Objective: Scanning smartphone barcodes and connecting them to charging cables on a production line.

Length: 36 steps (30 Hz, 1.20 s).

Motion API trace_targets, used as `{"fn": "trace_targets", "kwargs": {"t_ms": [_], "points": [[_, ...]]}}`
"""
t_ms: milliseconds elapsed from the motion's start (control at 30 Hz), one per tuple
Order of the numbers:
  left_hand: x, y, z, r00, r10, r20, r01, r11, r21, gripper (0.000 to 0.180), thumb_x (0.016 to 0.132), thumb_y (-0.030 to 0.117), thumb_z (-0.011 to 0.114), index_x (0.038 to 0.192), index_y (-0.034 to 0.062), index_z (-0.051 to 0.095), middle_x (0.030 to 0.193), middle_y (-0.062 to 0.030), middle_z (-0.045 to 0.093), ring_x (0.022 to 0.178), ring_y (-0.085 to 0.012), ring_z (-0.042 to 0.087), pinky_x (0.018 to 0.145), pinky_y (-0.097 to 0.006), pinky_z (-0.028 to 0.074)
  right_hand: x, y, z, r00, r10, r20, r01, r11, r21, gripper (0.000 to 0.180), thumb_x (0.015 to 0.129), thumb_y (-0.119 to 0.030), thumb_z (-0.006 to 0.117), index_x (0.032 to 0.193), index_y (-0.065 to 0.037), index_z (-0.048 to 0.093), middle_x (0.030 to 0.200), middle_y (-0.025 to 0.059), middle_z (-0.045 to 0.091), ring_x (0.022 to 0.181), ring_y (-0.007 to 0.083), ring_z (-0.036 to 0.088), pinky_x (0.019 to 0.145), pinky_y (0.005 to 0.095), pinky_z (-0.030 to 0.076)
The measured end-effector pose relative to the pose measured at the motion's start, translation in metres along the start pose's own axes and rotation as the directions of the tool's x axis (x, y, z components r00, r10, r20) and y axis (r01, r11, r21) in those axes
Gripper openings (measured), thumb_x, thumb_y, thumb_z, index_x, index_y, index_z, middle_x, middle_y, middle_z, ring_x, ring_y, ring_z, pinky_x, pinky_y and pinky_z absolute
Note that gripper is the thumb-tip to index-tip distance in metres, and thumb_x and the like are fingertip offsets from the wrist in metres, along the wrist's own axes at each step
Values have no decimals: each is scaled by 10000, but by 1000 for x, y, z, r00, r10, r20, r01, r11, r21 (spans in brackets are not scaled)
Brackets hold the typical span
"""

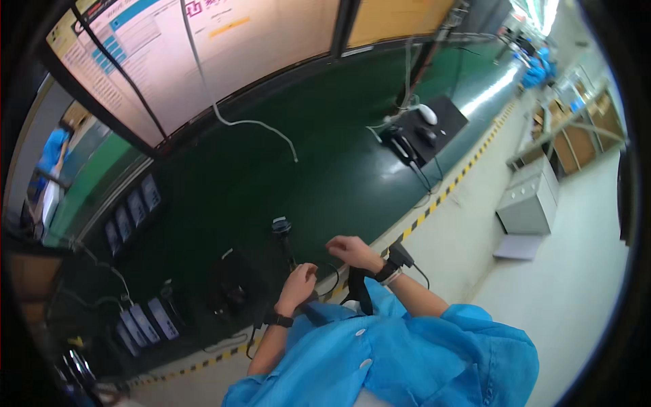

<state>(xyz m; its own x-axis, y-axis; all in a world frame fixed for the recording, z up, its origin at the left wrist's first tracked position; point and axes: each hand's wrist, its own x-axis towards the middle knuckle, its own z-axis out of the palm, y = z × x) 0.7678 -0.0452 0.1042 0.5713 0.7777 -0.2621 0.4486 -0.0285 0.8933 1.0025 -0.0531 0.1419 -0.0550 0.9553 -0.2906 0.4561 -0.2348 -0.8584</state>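
My left hand (296,290) hovers at the near edge of the dark green table, its fingers loosely bent and apart, with nothing visible in them. Just beyond it is a black device with a round head and a narrow stem (282,229); whether the hand touches the stem I cannot tell. My right hand (354,252) is held over the edge to the right, fingers loosely stretched and holding nothing. A thin black cable (337,275) curves between the two hands. Black bands circle both wrists, and a black block (401,254) sits by the right one.
Phone-like devices stand in a rack (146,322) at the near left, with another row (132,214) behind. A black mat (444,125) carries a white mouse (427,114) and dark devices. A white cable (261,124) hangs onto the table. A grey cabinet (529,200) stands right; people in blue work farther off.
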Motion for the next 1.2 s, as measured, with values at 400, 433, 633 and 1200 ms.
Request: {"fn": "trace_targets", "kwargs": {"t_ms": [400,433,633,1200], "points": [[-66,-6,150,795,-474,-379,356,870,-342,299,876,75,526,1156,11,607,1026,-122,688,953,-209,652,862,-333,513,294,-59,-131,928,-355,-117,352,935,-42,231,915,-145,588,1066,4,680,901,125,716,840,215,687,751,335,533],[-69,-2,161,769,-513,-381,375,845,-381,302,877,74,526,1163,14,605,1028,-120,689,958,-209,652,869,-331,512,321,-64,-124,940,-304,-154,297,953,-65,248,917,-150,585,1088,9,669,911,115,715,839,211,684,750,334,533],[-83,15,191,547,-681,-486,420,726,-544,275,906,123,537,1142,12,622,1079,-182,695,1015,-310,674,877,-375,528,406,-109,-39,932,-87,351,23,983,183,348,959,-244,613,1212,-7,585,922,66,655,738,128,620,687,288,539],[-119,-45,205,96,-969,-227,-26,225,-974,220,921,102,534,1064,-15,652,971,-106,709,877,-176,668,794,-297,526,532,-164,309,645,-479,595,751,542,-378,523,843,-78,710,1333,-32,537,1022,118,654,881,191,616,798,351,531]]}}
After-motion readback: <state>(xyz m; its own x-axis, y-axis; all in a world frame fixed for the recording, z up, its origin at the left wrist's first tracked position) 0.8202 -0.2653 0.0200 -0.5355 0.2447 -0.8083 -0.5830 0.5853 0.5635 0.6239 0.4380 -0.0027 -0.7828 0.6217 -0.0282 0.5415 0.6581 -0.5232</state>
